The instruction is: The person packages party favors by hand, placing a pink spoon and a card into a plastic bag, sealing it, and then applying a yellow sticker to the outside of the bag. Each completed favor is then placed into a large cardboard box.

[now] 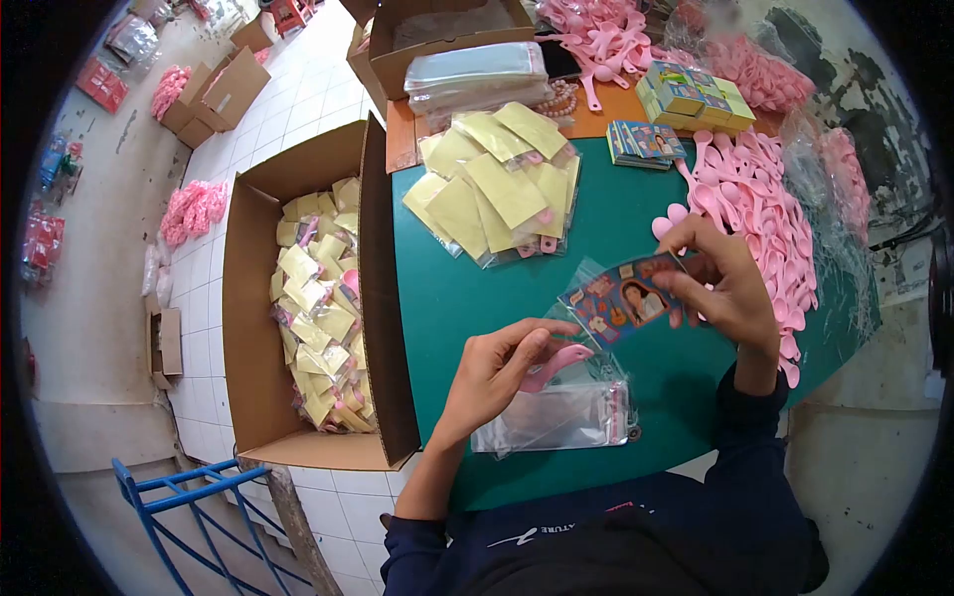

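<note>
My left hand (487,375) is closed on a clear plastic bag (602,366), with a pink spoon (553,369) showing at its fingertips. Between the thumb and fingers of my right hand (730,283) is a colourful printed card (604,304), tilted and overlapping the bag's upper end in this view. Below the hands, a stack of clear bags (542,417) lies on the green table (462,298). Just beyond my right hand spreads a heap of pink spoons (760,204).
An open cardboard box (298,449) full of packed bags stands left of the table. Packed bags with yellowish card backs (487,189) are piled at the back. Card stacks (644,144), more clear bags (477,74) and another box (437,55) sit beyond. A blue metal frame (199,482) stands lower left.
</note>
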Tool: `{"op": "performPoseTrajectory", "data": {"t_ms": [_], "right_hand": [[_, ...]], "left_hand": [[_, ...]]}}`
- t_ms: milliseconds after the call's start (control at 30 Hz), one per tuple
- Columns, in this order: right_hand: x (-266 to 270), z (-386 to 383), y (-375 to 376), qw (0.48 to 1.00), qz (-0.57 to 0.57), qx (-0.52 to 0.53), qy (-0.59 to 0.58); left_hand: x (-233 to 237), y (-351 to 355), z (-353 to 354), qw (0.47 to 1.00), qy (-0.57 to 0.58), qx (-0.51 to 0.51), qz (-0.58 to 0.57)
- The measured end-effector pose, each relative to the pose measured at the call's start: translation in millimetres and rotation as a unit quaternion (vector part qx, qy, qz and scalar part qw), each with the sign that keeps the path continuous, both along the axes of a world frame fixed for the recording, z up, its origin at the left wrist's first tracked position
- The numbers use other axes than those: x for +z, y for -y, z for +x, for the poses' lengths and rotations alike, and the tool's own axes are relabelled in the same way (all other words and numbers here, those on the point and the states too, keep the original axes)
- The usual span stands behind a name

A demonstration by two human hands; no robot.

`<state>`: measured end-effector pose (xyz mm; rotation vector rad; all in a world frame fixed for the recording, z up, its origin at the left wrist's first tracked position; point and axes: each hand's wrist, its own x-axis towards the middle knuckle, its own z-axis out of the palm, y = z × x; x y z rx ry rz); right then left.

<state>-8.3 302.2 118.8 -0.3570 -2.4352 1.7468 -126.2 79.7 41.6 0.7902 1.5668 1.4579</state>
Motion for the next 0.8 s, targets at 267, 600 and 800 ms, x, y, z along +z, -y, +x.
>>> {"op": "performPoseTrajectory", "data": {"t_ms": [267, 600, 800], "right_hand": [[5, 13, 0, 0.998, 0.049, -0.010, -0.042], [2, -1, 14, 0.953, 0.185, 0.217, 0.105], [-14, 3, 19, 0.927, 0.305, 0.217, 0.010]], "left_hand": [[1, 0, 4, 1.000, -0.008, 0.015, 0.006], [1, -6, 10, 0.992, -0.120, -0.034, -0.026], [2, -12, 17, 0.990, -0.133, -0.046, -0.031]]}}
